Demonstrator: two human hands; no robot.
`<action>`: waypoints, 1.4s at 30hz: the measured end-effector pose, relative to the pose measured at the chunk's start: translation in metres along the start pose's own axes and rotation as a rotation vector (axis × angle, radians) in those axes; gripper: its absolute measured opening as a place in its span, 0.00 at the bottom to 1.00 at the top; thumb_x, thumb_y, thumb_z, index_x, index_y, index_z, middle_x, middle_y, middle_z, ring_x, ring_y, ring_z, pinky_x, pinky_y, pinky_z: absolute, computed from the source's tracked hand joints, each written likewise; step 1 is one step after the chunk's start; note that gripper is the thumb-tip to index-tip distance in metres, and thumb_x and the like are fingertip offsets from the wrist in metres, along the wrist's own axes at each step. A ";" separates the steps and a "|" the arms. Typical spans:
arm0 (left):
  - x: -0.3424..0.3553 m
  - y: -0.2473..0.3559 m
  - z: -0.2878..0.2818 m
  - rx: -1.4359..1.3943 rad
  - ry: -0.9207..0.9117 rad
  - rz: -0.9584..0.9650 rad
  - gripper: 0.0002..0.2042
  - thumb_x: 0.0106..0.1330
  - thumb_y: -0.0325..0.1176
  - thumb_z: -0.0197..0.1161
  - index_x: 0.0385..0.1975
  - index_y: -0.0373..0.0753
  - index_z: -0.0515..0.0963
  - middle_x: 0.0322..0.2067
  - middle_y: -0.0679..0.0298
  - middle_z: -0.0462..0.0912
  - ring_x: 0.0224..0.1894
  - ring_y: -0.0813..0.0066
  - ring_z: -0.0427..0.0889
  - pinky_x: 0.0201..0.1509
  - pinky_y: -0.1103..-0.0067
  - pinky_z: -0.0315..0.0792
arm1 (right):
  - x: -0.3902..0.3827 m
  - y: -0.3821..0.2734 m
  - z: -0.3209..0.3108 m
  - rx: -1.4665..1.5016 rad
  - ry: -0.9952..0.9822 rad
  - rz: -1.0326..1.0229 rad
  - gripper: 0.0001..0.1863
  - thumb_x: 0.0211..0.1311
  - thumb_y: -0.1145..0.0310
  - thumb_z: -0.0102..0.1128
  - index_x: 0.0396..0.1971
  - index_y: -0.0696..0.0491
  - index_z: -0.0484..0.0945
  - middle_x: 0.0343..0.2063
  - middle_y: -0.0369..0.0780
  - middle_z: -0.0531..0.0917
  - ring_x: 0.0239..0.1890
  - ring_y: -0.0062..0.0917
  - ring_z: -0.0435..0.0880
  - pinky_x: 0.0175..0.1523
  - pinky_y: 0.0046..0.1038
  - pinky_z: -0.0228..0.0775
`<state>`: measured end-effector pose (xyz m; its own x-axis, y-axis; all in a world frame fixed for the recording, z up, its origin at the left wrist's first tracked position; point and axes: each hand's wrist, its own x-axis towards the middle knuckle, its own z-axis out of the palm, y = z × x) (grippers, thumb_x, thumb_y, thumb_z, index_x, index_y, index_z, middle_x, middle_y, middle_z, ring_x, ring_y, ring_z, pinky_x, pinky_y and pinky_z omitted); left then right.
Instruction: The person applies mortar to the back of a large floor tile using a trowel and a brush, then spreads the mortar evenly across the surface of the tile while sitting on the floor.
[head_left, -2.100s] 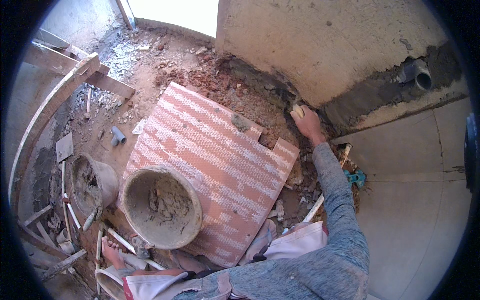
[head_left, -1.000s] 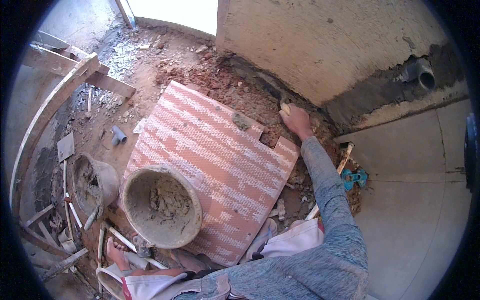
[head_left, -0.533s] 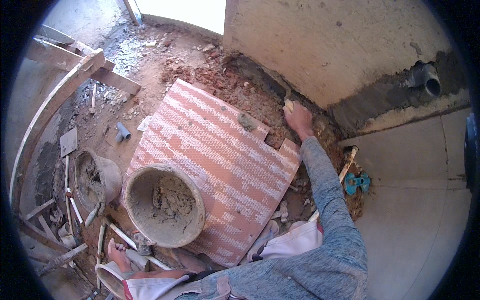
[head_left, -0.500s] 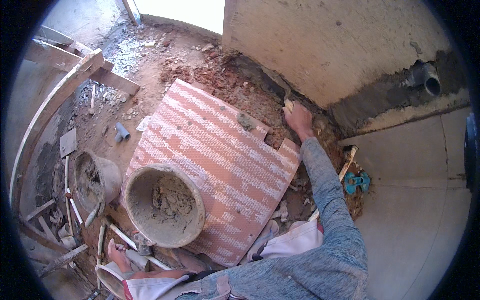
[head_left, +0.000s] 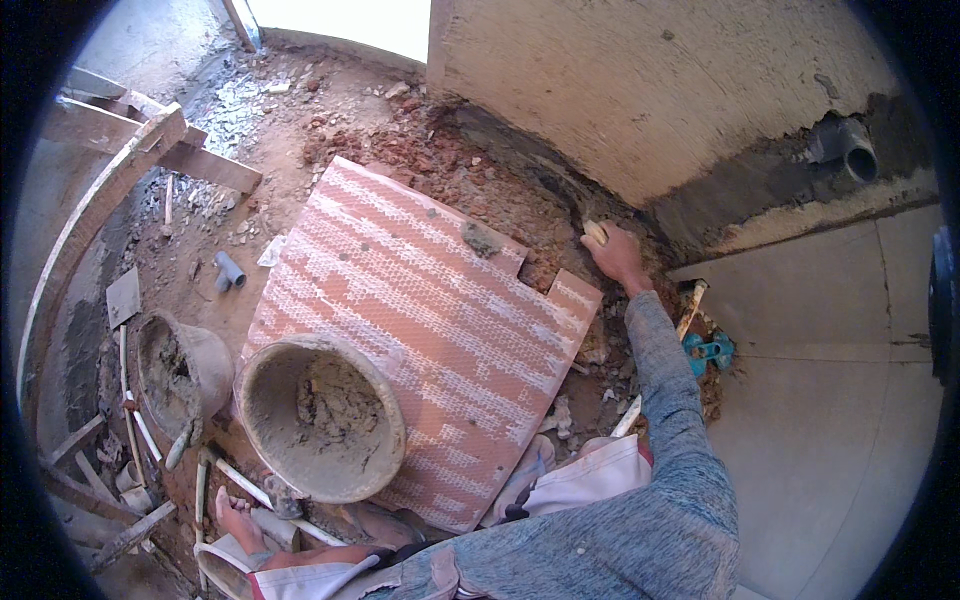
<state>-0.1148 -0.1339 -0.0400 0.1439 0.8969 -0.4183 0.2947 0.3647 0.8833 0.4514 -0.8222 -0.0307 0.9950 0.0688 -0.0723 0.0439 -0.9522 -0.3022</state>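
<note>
Clasping the wooden-handled trowel low beside the wall, its far end hard to make out, the right hand should press with light, even strokes; the left hand hangs loosely spread, apparently empty.

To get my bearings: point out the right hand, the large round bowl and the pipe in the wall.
Right hand point(head_left: 618, 256), head view: back of the hand.
Large round bowl point(head_left: 273, 425), head view: inner left wall.
Pipe point(head_left: 843, 144), head view: its side.
</note>
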 end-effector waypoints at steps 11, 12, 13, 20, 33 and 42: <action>0.031 0.007 0.011 0.055 -0.050 0.033 0.14 0.71 0.40 0.58 0.50 0.41 0.79 0.25 0.75 0.68 0.25 0.84 0.66 0.30 0.83 0.65 | 0.040 0.058 -0.042 -0.132 -0.132 -0.002 0.24 0.55 0.47 0.65 0.36 0.56 0.84 0.36 0.50 0.85 0.42 0.47 0.83 0.46 0.44 0.72; 0.033 0.008 0.012 0.059 -0.022 0.036 0.13 0.70 0.40 0.58 0.49 0.42 0.79 0.26 0.75 0.68 0.25 0.84 0.66 0.30 0.83 0.65 | 0.039 0.058 -0.045 -0.120 -0.097 0.003 0.24 0.54 0.47 0.66 0.36 0.55 0.84 0.34 0.50 0.85 0.41 0.46 0.84 0.46 0.44 0.72; 0.033 0.010 0.015 0.059 0.005 0.036 0.13 0.70 0.40 0.58 0.48 0.42 0.79 0.26 0.74 0.68 0.26 0.83 0.66 0.30 0.83 0.65 | 0.036 0.057 -0.049 -0.133 -0.086 -0.002 0.25 0.54 0.46 0.66 0.37 0.56 0.84 0.34 0.50 0.85 0.41 0.46 0.84 0.46 0.44 0.72; 0.052 0.028 -0.004 -0.055 0.084 0.025 0.10 0.70 0.41 0.60 0.43 0.42 0.79 0.26 0.75 0.67 0.27 0.83 0.66 0.32 0.82 0.64 | 0.005 0.052 -0.086 -0.178 -0.086 0.089 0.27 0.55 0.45 0.66 0.39 0.57 0.83 0.36 0.51 0.84 0.43 0.47 0.83 0.47 0.44 0.72; 0.092 0.016 -0.020 0.038 -0.098 0.340 0.20 0.72 0.24 0.50 0.63 0.39 0.69 0.45 0.64 0.74 0.48 0.73 0.74 0.52 0.76 0.72 | -0.036 -0.105 -0.105 0.137 0.042 -0.243 0.20 0.58 0.58 0.66 0.42 0.58 0.80 0.35 0.47 0.85 0.37 0.32 0.83 0.46 0.33 0.73; 0.106 0.060 0.038 -0.517 -0.081 0.052 0.15 0.69 0.47 0.59 0.46 0.43 0.76 0.33 0.69 0.79 0.33 0.78 0.78 0.35 0.80 0.73 | -0.065 -0.326 -0.096 0.246 -0.238 -0.719 0.18 0.53 0.68 0.67 0.44 0.58 0.78 0.34 0.48 0.85 0.37 0.30 0.85 0.46 0.30 0.75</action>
<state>-0.0460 -0.0269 -0.0392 0.2243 0.9024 -0.3680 -0.2168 0.4144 0.8839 0.3807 -0.5446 0.1637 0.6833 0.7296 0.0272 0.6190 -0.5592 -0.5514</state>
